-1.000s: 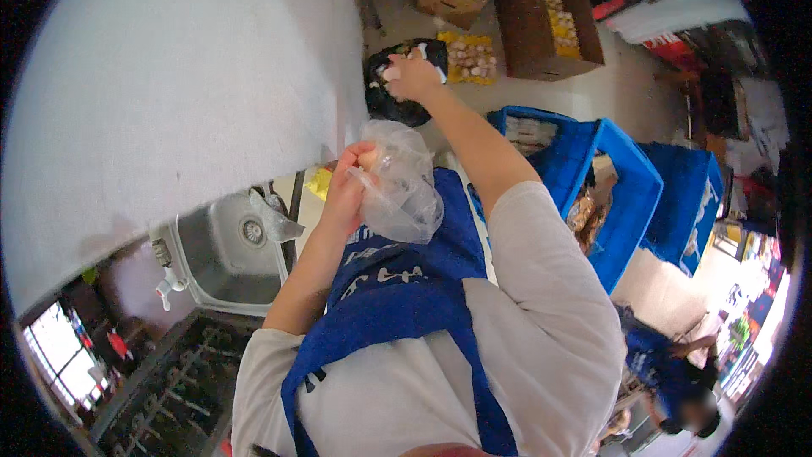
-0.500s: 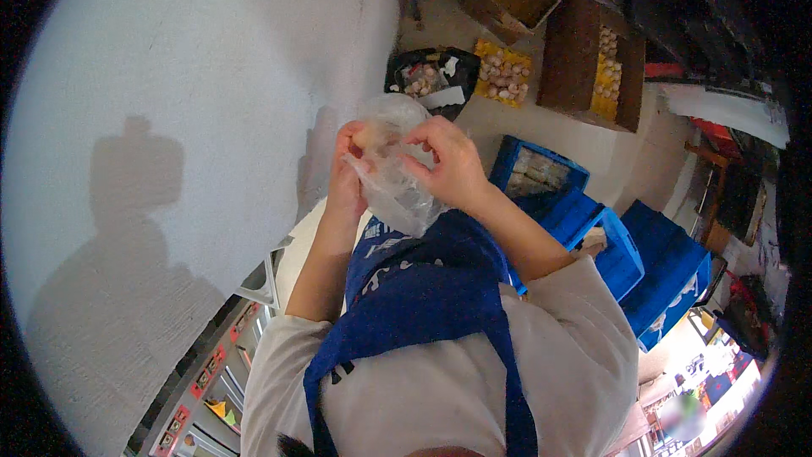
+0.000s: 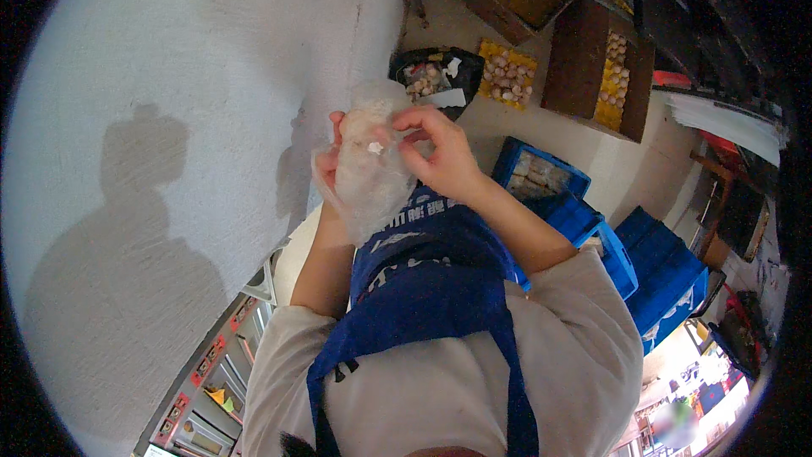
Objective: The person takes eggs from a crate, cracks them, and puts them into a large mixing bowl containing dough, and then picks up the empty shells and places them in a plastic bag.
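Inspector: Fingers of the left hand [image 3: 328,167], how do we find them?

Colleague: We find them curled round a clear plastic bag [image 3: 372,199], gripping it from the wall side, partly hidden by the film. In our judgement the grip should stay light and low, so the film is steadied and the pale lump [image 3: 362,123] inside is not crushed.

Inspector: And the right hand [image 3: 447,154]?

Colleague: Bent, with thumb and forefinger brought near each other at the bag's right side. Whether they pinch film, we cannot tell. We would advise taking one layer with the fingertips and working gently, minding the small white scrap [image 3: 375,148] on the front.

Inspector: Positions, taking the bag as our dial centre?

Colleague: The left hand is at nine o'clock, touching. The lump sits within the bag, up towards twelve, between both hands: at two o'clock from the left, at ten from the right. The right hand is at three, close against the film.

Inspector: Surroundings, continuing rightward?

Colleague: We record a black bag [image 3: 471,68] at one o'clock, a yellow tray [image 3: 510,76] of pale round items at two, a brown carton [image 3: 575,68] just past it, and a blue crate [image 3: 664,275] at four.
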The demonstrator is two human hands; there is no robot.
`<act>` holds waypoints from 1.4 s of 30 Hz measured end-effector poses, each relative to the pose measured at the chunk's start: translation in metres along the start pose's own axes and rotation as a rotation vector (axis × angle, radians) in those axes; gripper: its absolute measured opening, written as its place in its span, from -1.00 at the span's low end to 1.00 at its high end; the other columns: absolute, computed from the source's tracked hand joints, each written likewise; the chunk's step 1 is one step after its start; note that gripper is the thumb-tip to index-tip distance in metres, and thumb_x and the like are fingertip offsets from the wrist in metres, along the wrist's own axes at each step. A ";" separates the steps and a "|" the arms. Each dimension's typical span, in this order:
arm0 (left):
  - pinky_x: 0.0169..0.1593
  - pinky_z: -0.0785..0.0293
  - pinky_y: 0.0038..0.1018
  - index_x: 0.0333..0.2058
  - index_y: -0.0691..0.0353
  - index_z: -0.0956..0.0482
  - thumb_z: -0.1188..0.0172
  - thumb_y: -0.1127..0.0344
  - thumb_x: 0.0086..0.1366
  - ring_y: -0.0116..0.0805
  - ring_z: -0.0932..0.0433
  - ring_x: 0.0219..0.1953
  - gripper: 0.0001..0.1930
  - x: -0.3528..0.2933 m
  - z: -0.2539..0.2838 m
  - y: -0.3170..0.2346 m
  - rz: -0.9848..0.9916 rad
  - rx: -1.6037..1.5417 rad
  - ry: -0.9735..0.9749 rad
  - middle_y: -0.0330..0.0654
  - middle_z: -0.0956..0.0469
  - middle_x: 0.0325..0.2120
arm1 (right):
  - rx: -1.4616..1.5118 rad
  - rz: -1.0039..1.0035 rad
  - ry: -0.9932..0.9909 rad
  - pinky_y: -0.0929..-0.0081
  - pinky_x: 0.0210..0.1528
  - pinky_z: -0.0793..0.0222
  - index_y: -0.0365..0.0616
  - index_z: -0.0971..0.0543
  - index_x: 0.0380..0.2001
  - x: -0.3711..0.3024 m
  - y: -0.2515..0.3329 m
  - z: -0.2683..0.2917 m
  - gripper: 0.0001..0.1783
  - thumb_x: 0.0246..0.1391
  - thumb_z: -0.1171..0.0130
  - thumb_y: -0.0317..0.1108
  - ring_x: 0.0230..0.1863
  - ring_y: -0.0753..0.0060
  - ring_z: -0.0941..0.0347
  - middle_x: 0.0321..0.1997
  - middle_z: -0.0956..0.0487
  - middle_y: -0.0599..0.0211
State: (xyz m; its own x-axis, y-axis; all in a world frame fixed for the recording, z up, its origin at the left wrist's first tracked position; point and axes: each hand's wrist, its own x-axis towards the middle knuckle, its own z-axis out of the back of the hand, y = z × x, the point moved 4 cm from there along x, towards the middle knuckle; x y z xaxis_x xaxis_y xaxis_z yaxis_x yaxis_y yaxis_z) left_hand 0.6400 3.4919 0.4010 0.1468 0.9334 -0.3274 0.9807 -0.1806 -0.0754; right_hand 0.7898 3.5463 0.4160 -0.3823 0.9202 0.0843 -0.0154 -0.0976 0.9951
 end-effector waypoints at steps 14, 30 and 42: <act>0.14 -0.38 -0.13 0.14 -0.07 -0.28 -0.04 0.44 -0.02 0.04 -0.33 0.14 -0.35 0.019 -0.007 -0.011 0.018 0.277 0.164 0.11 -0.31 0.12 | 0.022 -0.098 -0.101 0.57 -0.29 -0.47 -0.20 -0.56 -0.33 0.012 0.000 0.022 -0.87 -0.02 -0.23 -0.51 -0.37 0.53 -0.54 -0.37 -0.61 0.33; 0.16 -0.34 -0.04 0.14 -0.10 -0.34 -0.04 0.39 0.03 0.13 -0.30 0.16 -0.40 0.014 0.006 0.002 -0.005 0.038 -0.002 0.17 -0.27 0.16 | -0.402 0.234 0.021 0.33 -0.25 -0.49 -0.10 -0.55 -0.29 0.006 -0.007 -0.014 -0.73 -0.15 -0.22 -0.58 -0.29 0.09 -0.53 -0.29 -0.53 0.20; -0.06 -0.54 -0.29 0.11 -0.05 -0.29 -0.16 0.38 0.01 -0.06 -0.38 0.11 -0.40 0.014 0.001 -0.023 -0.211 0.609 -0.231 -0.04 -0.34 0.08 | -0.347 -0.097 -0.114 0.50 -0.37 -0.47 -0.20 -0.58 -0.39 0.011 -0.084 0.033 -0.89 -0.05 -0.27 -0.47 -0.41 0.35 -0.56 -0.36 -0.56 0.24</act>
State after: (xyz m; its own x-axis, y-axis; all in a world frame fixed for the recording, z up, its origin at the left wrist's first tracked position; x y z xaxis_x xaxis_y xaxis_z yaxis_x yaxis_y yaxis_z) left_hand 0.6195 3.5088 0.3967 -0.1369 0.8899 -0.4351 0.7278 -0.2076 -0.6536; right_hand 0.8179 3.5772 0.3347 -0.2589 0.9658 0.0155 -0.3657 -0.1129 0.9239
